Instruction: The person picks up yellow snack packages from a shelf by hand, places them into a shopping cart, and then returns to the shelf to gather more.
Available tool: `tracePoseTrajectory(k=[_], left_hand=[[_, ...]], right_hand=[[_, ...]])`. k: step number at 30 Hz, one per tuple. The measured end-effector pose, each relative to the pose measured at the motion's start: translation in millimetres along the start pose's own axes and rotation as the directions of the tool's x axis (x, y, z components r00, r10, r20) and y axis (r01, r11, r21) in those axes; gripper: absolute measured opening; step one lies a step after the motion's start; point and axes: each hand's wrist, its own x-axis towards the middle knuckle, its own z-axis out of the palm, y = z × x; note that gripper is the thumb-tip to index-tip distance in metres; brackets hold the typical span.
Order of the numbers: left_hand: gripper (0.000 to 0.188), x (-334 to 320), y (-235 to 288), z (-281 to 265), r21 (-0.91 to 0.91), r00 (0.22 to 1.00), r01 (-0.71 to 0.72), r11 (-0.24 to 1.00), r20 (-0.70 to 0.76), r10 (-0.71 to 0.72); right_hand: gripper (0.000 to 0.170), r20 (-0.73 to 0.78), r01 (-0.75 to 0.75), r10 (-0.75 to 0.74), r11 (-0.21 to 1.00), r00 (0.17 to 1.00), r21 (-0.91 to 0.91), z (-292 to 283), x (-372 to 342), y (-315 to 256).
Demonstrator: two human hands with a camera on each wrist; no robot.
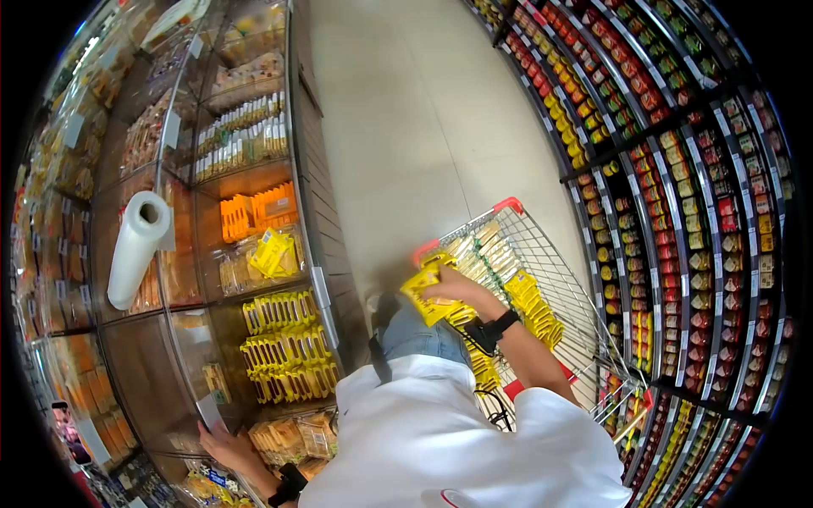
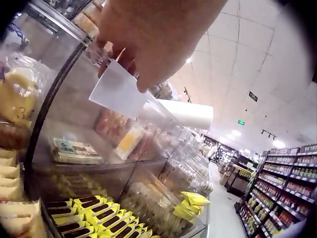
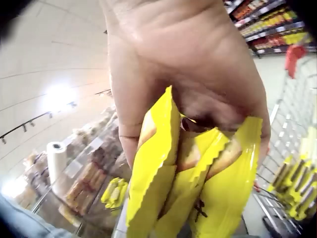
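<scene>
In the head view my right hand [image 1: 449, 286] holds a bunch of yellow snack packets [image 1: 423, 292] over the near end of the shopping cart [image 1: 559, 245]. The right wrist view shows my fingers curled round these yellow packets [image 3: 198, 183], their crimped ends standing upward. Yellow packets and pale wrapped ones lie in the cart. My left hand [image 1: 227, 449] is at the front of the display bins, holding the top edge of a clear panel beside a white label card [image 2: 116, 94]. Below that hand [image 2: 153, 39], yellow packets with dark contents [image 2: 106, 218] stand in rows.
A roll of plastic bags [image 1: 135, 245] stands on the bins at left. Loose yellow packets [image 1: 275, 252] lie on a bin beside orange packs [image 1: 258, 210]. Shelves of jars [image 1: 669, 229] line the right side. A tiled aisle floor [image 1: 389, 110] runs ahead.
</scene>
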Motion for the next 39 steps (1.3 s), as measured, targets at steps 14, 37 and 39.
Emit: tracePoseTrajectory(k=[14,37,39], left_hand=[[0.038,20,-19,2,0.106,1.000,0.000,0.994,0.015,-0.001],[0.039,27,-18,-11,0.022,0.990,0.009,1.000,0.137,-0.012],[0.038,29,-21,-11,0.038,0.990,0.023,0.999,0.142,-0.029]], right_hand=[[0.054,-0.720,-0.165,0.089,0.986,0.688,-0.036,-61,44,173],[0.050,-0.149,-0.105,0.155,-0.258,0.977,-0.960,-156,22,296],[0.050,-0.256,-0.190,0.302,-0.229,0.918,-0.955,-150,16,318]])
